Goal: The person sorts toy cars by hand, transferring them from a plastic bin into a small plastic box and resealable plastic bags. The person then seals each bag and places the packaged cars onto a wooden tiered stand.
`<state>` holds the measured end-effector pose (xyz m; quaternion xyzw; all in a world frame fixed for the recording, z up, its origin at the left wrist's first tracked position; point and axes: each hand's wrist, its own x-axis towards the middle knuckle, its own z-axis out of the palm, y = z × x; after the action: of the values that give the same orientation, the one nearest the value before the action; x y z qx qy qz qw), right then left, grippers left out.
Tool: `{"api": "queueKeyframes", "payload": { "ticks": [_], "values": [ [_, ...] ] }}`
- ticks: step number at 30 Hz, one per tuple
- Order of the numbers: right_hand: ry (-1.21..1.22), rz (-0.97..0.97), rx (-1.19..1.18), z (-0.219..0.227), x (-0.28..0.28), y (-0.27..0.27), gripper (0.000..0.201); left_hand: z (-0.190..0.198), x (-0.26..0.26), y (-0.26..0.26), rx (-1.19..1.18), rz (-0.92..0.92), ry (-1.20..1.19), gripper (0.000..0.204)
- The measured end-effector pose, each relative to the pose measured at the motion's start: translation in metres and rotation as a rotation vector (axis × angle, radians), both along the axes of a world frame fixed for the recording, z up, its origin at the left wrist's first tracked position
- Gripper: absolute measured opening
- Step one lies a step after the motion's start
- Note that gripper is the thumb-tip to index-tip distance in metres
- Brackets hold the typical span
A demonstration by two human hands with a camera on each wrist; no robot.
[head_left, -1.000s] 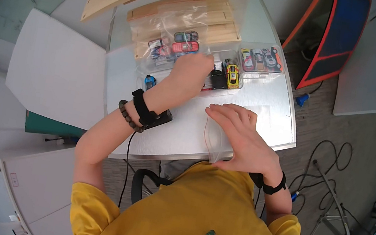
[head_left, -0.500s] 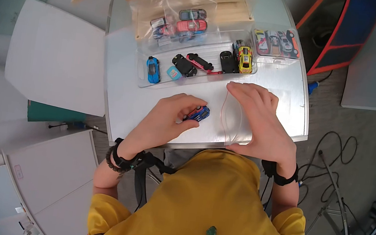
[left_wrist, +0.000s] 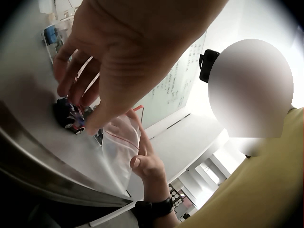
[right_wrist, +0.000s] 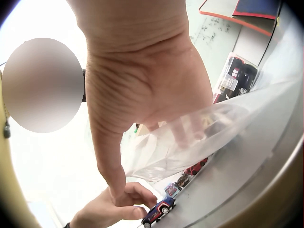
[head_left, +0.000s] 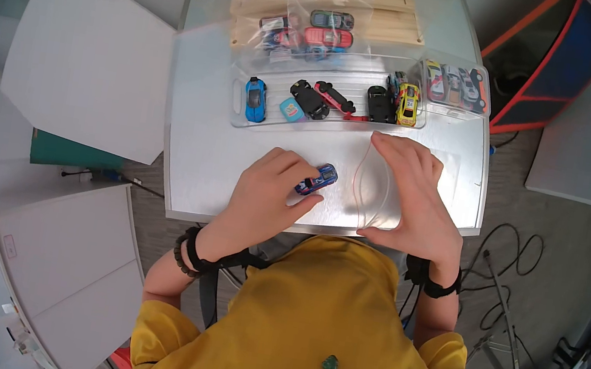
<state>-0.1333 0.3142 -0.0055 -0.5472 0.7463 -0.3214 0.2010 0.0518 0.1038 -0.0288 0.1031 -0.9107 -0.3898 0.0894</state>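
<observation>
My left hand pinches a dark blue toy car between thumb and fingers, low over the table's front half. Red and white markings show on the toy car's side in the right wrist view. My right hand grips a clear zip bag with thumb and fingers spread wide, so the bag's mouth stands apart facing the car. Through the plastic, some right fingers are seen in the right wrist view. A small gap separates the car from the bag.
Behind the hands lies a clear tray holding a light blue car, a yellow car and several others. A clear box of cars stands at its right. Another bag with cars lies on wooden boards at the back.
The left hand has come back from the tray toward the front with the dark blue car, now beside the bag's mouth. The right hand keeps holding the bag apart. The head view has shifted.
</observation>
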Motion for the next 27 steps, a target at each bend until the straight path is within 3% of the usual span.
{"api": "queueKeyframes", "payload": {
  "ticks": [5, 12, 18, 27],
  "values": [
    [-0.005, 0.005, -0.015, -0.002, 0.001, -0.001, 0.12, -0.006, -0.001, -0.002, -0.136, -0.01, 0.094, 0.026],
    [-0.009, 0.009, -0.016, -0.003, 0.002, -0.003, 0.12, 0.008, 0.018, -0.028, -0.091, -0.006, 0.047, 0.031],
    [0.006, 0.009, -0.005, -0.005, 0.002, -0.004, 0.121, 0.011, 0.043, -0.045, -0.187, -0.01, -0.043, 0.027],
    [-0.001, 0.012, -0.003, -0.006, 0.002, -0.005, 0.117, 0.002, 0.039, -0.042, -0.233, -0.052, 0.026, 0.032]
  ]
}}
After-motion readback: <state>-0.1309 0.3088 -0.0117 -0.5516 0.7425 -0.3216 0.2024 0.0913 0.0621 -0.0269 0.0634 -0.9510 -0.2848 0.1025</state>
